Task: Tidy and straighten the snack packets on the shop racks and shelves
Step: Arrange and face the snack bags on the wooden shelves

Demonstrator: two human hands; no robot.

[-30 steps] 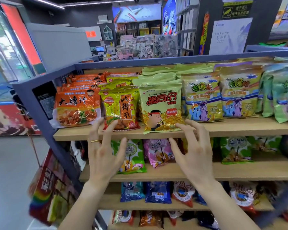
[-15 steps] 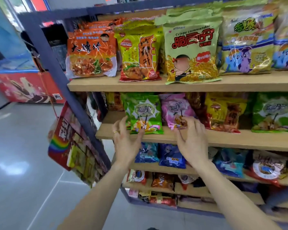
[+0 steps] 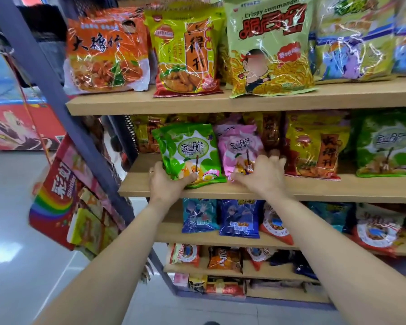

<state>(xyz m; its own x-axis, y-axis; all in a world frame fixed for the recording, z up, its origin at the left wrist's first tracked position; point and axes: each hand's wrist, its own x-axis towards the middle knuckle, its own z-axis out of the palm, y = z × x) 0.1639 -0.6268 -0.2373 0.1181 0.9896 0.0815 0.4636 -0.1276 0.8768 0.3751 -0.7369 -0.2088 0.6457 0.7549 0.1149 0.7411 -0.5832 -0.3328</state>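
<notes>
Glossy foil-plastic, both pkts. Head view: green packet [image 3: 189,153] and pink packet [image 3: 240,151] stand side by side at the front of the second shelf [image 3: 338,190], touching, each leaning a bit. Left hand [image 3: 168,181] grips the green one's lower left corner, thumb across the front; other fingers hidden behind, probably curled. Right hand [image 3: 259,175] holds the pink one's bottom edge, fingers [image 3: 275,160] curled over its right side. Judgement: light, air-puffed, crinkly, slippery film w/ brittle contents, so no squeezing the middle. Best hold is bottom seam or side edges; nudge upright, square to the shelf lip.
</notes>
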